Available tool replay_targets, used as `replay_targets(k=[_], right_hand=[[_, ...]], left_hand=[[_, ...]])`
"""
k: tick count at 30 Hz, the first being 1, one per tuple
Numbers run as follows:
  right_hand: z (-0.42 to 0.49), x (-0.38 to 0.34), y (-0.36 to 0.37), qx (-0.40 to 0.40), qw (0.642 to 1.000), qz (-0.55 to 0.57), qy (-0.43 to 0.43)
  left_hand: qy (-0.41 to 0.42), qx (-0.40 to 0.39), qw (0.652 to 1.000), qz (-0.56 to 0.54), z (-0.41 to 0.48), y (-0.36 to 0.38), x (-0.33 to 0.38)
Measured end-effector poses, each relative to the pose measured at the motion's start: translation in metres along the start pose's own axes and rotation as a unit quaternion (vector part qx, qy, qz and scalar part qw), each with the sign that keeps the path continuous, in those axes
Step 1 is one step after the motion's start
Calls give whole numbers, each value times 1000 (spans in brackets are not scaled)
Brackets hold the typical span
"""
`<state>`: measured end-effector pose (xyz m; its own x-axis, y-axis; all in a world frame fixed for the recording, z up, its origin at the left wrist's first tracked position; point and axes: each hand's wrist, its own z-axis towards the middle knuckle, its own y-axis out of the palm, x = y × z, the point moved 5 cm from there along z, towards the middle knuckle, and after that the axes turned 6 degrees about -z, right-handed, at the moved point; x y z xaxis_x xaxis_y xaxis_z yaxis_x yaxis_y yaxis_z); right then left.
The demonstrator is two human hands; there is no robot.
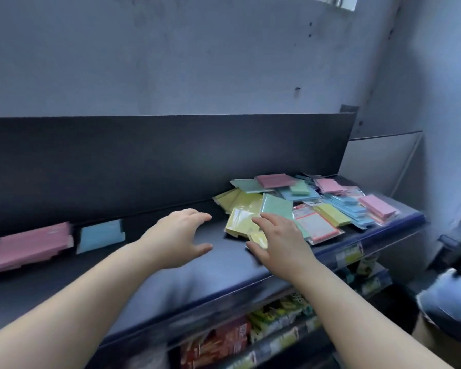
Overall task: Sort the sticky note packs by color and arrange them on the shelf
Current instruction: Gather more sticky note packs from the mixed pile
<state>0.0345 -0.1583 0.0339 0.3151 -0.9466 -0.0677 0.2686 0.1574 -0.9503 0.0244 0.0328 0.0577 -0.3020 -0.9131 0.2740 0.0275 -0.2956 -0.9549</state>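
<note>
A mixed heap of sticky note packs (317, 201) in pink, blue, green and yellow lies on the right part of the dark shelf (197, 267). At the far left lean a pink stack (32, 245) and a blue pack (101, 235), set apart. My right hand (280, 241) is spread over the yellow packs (241, 217) at the heap's near-left edge, fingers straight, just below a tilted green pack (277, 207); whether it touches them I cannot tell. My left hand (182, 235) hovers open above the bare shelf middle, holding nothing.
A dark back panel (170, 155) rises behind the shelf, with a grey wall above. Lower shelves (277, 328) hold packaged goods. Another person's leg in denim shorts (447, 315) stands at the right edge.
</note>
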Motion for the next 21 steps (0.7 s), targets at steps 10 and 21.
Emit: replay_targets(k=[10,21], right_hand=[[-23,131,-15,-23,998,54,-13],[3,187,-7,-36,995,97,-11]], left_hand=[[-34,0,999,-13,63,50,121],[-67,8,998,-13,120,54,136]])
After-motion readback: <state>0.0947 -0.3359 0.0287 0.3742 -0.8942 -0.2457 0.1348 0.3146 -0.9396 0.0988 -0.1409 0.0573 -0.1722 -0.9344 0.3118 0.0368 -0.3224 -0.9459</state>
